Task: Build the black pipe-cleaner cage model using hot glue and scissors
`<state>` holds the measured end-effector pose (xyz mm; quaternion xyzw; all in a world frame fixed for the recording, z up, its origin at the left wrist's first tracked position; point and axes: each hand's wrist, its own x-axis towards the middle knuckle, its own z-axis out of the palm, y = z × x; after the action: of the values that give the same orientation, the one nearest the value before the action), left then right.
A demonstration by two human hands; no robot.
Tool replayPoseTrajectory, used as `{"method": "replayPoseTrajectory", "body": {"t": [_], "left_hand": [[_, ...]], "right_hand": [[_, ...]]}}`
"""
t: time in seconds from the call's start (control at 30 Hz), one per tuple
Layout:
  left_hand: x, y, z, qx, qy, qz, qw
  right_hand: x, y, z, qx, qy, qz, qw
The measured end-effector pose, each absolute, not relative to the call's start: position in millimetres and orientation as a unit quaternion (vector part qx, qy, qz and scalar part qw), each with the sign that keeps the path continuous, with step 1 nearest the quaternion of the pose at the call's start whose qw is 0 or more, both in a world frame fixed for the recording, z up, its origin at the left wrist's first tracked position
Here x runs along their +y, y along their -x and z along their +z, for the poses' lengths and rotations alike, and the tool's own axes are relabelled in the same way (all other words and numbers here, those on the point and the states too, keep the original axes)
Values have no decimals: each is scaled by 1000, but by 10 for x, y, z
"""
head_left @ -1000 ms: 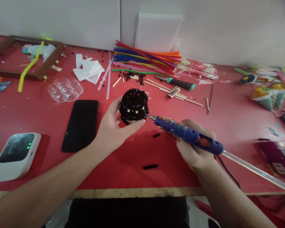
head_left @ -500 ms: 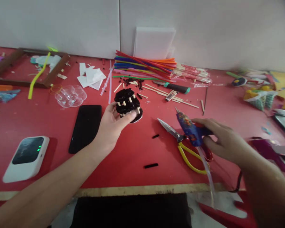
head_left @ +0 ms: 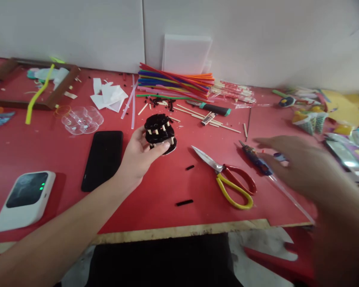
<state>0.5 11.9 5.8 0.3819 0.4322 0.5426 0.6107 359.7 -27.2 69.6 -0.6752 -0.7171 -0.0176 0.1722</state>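
Observation:
My left hand is closed around a small tiered model, made of black rounded layers with short pale wooden sticks between them. The thumb presses on its lower tier, above the table. Over on the right, my right hand is slightly blurred, its fingers apart and holding nothing. Just left of those fingers a blue glue gun lies on the table, a clear glue stick trailing from its back. Scissors with one red and one yellow handle lie between the hands. Two short black pieces rest nearby.
A black phone and a white device with a screen lie to the left. Behind are colourful pipe cleaners, wooden sticks, a utility knife, paper scraps and a brown frame.
My right hand has let go of the glue gun, which now lies on the table right of the scissors. The left hand still holds the black model. The view has shifted slightly.

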Motion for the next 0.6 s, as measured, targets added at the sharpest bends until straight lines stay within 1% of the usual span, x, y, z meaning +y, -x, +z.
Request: {"method": "replayPoseTrajectory", "body": {"t": [0.1, 0.13, 0.23, 0.33, 0.4, 0.5, 0.53, 0.6], "left_hand": [[112, -6, 46, 432, -399, 542, 600], [111, -6, 38, 431, -406, 544, 594], [110, -5, 15, 436, -424, 540, 582], [112, -5, 9, 444, -432, 533, 576], [113, -10, 13, 450, -433, 532, 572], [111, -25, 23, 445, -452, 527, 565], [109, -31, 23, 444, -459, 522, 566], [102, -41, 16, 448, -461, 510, 571]], "right_hand": [[-312, -2856, 709, -843, 522, 105, 75], [-286, -2667, 684, -859, 493, 131, 43], [-143, -2359, 583, -871, 470, 138, -20], [-31, -2337, 499, -873, 466, 135, -44], [-11, -2374, 458, -877, 455, 148, -36], [-40, -2392, 400, -887, 436, 150, 12], [-57, -2380, 382, -892, 427, 143, 40], [-95, -2333, 354, -893, 413, 126, 128]]}}
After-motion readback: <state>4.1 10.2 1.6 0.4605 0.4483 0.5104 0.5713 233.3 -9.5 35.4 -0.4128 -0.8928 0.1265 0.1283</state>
